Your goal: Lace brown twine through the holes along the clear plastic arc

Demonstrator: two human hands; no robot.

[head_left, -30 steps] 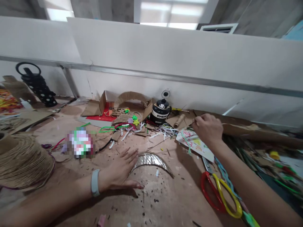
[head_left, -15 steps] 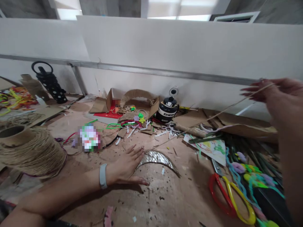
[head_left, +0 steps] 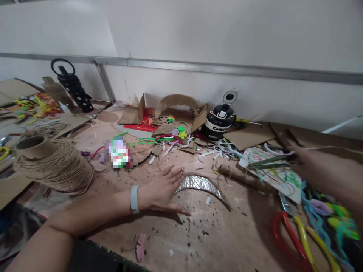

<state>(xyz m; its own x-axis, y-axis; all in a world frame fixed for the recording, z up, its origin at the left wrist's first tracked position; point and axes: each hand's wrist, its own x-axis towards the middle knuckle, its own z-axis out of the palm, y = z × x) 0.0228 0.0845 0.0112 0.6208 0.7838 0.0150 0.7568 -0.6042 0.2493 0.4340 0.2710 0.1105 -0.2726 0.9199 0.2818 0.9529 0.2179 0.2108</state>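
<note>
My left hand [head_left: 166, 189] lies flat with its fingers spread, its fingertips over the left end of a curved crescent piece [head_left: 198, 182] with a shiny surface and twine round its edge. A grey band circles that wrist. At the right, my right hand [head_left: 309, 164] is smeared by motion above green stems and a drawn-on paper [head_left: 272, 166]; its fingers and anything in them cannot be made out. Just left of it, a brown twine-tied roll [head_left: 241, 177] lies on the table. Red-and-yellow scissors [head_left: 295, 230] lie below this hand.
A large twine spool [head_left: 56, 166] stands at the left. Two bottles, a black flowered one [head_left: 75, 90] and a black-and-white one [head_left: 217, 122], stand near the wall. Cardboard [head_left: 252, 136], paper strips and coloured pipe cleaners lie about. A pink scrap [head_left: 140, 247] is near the front.
The view has shifted. My right hand has come down from its raised place, where it held a taut strand, to the stems and roll. My left hand has stayed on the crescent.
</note>
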